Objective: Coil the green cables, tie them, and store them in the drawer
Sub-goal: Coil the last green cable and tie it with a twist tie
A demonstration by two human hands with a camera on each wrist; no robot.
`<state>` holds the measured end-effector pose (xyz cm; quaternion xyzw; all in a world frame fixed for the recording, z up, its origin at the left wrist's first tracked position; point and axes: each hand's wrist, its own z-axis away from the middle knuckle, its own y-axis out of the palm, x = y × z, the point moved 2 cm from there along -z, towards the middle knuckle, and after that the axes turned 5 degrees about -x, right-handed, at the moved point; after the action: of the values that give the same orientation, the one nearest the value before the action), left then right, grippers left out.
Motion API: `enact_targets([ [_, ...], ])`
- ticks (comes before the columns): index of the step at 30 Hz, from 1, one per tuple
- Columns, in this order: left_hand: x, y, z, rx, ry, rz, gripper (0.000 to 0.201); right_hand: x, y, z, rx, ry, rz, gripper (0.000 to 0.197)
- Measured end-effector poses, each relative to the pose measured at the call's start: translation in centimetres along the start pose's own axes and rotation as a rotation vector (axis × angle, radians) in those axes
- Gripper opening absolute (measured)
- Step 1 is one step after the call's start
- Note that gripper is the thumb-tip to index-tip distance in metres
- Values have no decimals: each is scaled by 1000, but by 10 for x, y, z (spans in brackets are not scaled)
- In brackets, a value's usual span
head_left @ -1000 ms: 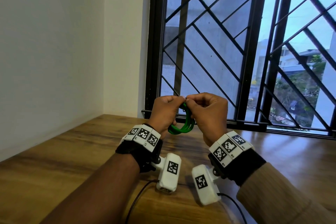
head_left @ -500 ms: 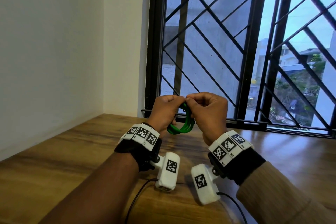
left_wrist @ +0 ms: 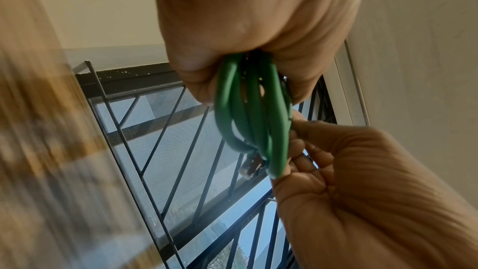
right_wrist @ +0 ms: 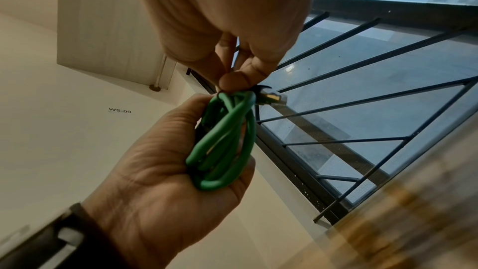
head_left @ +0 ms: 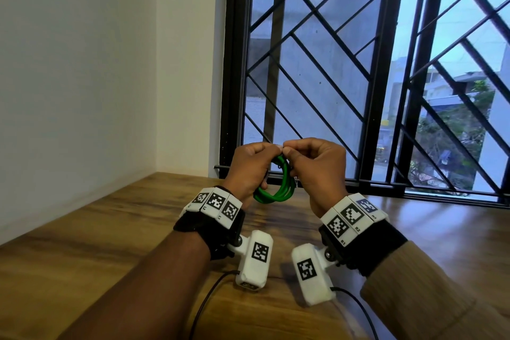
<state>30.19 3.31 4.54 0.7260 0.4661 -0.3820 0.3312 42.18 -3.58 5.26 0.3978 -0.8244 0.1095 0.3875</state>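
A green cable coil (head_left: 276, 194) hangs above the wooden table (head_left: 110, 243), held between both hands in front of the window. My left hand (head_left: 266, 153) grips the loops in its curled fingers; the right wrist view shows the coil (right_wrist: 225, 140) lying in that palm (right_wrist: 168, 161). My right hand (head_left: 289, 152) pinches with thumb and forefinger (right_wrist: 232, 82) at the coil's top, on a thin dark strand that looks like a tie. A clear plug (right_wrist: 273, 99) sticks out beside the pinch. In the left wrist view the loops (left_wrist: 254, 114) hang from my left fist, and the right hand's fingers (left_wrist: 300, 130) touch them.
A white wall (head_left: 82, 77) stands close on the left. A barred window (head_left: 345, 77) runs along the table's back edge. Thin black leads (head_left: 204, 303) trail from the wrist cameras across the table near me. No drawer is in view.
Both hands have stayed together at the top of the coil, shifting only slightly. The coil hangs in nearly the same place.
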Motion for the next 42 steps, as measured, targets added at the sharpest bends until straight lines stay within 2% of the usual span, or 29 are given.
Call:
enact_targets([
  [7,-1,0,0,-30,12,7,16,2,0,2,-19,24,-28,8],
  [16,0,0,0,-55,43,-15,16,5,0,3,34,30,41,3],
  [21,1,-2,-1,-62,38,-36,17,5,1,3,41,19,77,7],
  [30,2,-2,-1,-85,33,-41,20,8,1,6,33,-66,154,15],
  [42,5,0,-4,-192,71,-30,16,10,4,11,-17,-158,198,10],
])
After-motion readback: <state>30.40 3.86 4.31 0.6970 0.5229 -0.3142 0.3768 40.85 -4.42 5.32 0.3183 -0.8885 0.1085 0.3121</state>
